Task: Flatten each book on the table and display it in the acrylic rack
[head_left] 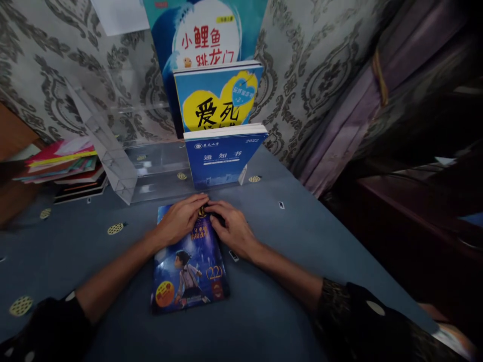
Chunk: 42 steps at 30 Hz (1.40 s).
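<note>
A dark blue book (186, 274) with a cartoon figure and the number 22 on its cover lies face up on the table. My left hand (179, 221) rests flat across the book's upper part, fingers stretched toward its top edge. At the upper right corner is my right hand (232, 229), its fingers bent and its thumb apart from them, touching the book's edge. The fingertips of both hands nearly meet there. Just beyond them, a blue 2022 booklet (222, 158) leans upright in a clear stepped rack (126, 176).
Behind the booklet stand a yellow-and-blue book (219, 95) and a taller teal book (249, 25). A pile of books and papers (81, 168) sits left of the rack. Patterned wallpaper and a gathered purple curtain (339, 115) border the blue tabletop (302, 241).
</note>
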{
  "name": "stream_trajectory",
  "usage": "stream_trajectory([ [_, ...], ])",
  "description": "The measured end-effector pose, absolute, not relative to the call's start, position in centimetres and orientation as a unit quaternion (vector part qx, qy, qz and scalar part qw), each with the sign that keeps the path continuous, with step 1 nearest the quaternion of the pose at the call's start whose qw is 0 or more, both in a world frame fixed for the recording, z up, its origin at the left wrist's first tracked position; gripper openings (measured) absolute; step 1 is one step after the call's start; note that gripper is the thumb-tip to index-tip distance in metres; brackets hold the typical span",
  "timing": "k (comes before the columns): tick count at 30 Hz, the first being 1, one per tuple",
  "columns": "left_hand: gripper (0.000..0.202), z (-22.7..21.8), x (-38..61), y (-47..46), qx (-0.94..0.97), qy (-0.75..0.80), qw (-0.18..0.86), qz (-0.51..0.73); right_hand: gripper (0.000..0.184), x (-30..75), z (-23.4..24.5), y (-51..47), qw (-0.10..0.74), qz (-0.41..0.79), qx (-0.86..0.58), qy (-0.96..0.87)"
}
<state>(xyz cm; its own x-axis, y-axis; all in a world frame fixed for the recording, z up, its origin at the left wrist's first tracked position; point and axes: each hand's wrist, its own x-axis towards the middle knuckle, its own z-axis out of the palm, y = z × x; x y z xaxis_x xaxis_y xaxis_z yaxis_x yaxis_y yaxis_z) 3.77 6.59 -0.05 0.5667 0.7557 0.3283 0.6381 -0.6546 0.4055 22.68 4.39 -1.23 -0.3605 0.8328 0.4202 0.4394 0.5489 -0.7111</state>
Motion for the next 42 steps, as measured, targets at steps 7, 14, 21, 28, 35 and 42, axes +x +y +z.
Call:
stream_trajectory([
  [7,0.042,0.0,3.7,6.5,0.878,0.398,0.112,0.241,0.031,22.8,-1.3,4.4,0.403,0.258,-0.41,-0.777],
  [14,0.041,0.1,3.6,6.1,0.885,0.393,0.09,0.233,0.032,22.7,-1.2,4.1,0.404,0.265,-0.419,-0.769],
  [21,0.041,-0.1,3.7,5.0,0.884,0.4,0.086,0.226,0.033,22.9,-0.9,3.1,0.407,0.267,-0.427,-0.762],
  [28,0.042,0.4,3.9,3.4,0.893,0.388,0.077,0.214,0.031,23.4,-0.7,1.5,0.404,0.273,-0.423,-0.764],
  [35,0.042,0.1,4.1,1.5,0.894,0.379,0.084,0.223,0.031,24.0,-0.7,-0.5,0.402,0.275,-0.413,-0.77],
  [42,0.041,0.4,4.2,-0.6,0.902,0.36,0.088,0.221,0.029,24.6,-0.8,-2.6,0.401,0.274,-0.401,-0.777],
])
